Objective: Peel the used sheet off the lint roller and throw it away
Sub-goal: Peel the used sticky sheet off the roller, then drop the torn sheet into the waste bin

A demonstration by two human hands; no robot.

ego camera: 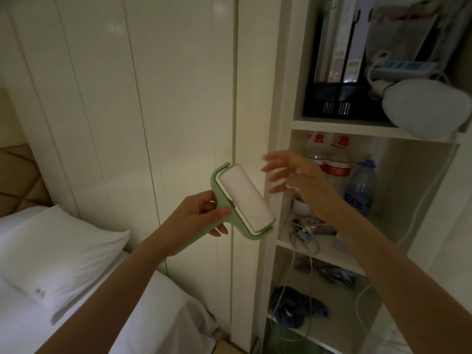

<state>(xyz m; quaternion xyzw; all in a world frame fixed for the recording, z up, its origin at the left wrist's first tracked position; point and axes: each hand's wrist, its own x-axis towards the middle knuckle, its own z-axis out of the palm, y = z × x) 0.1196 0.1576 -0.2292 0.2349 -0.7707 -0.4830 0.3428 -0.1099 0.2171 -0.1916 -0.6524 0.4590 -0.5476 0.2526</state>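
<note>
Handle of lint roller (242, 198) mostly hidden inside left hand (201, 213); blurred right hand (293, 175) spread, empty.

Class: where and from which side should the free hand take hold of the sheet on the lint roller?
Judging by its pose, pinch the outer sheet's edge on the white roll, coming from its exposed right side. The green frame and left hand cover the other side; the right hand is open beside it.

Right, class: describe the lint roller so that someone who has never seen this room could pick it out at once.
Start at the tall cream wardrobe doors between the bed and the open shelves. In front of them the left hand holds the lint roller by its handle. It is the only pale green thing in hand, a forked frame carrying a white paper roll, with the open right hand just beside it.
</note>
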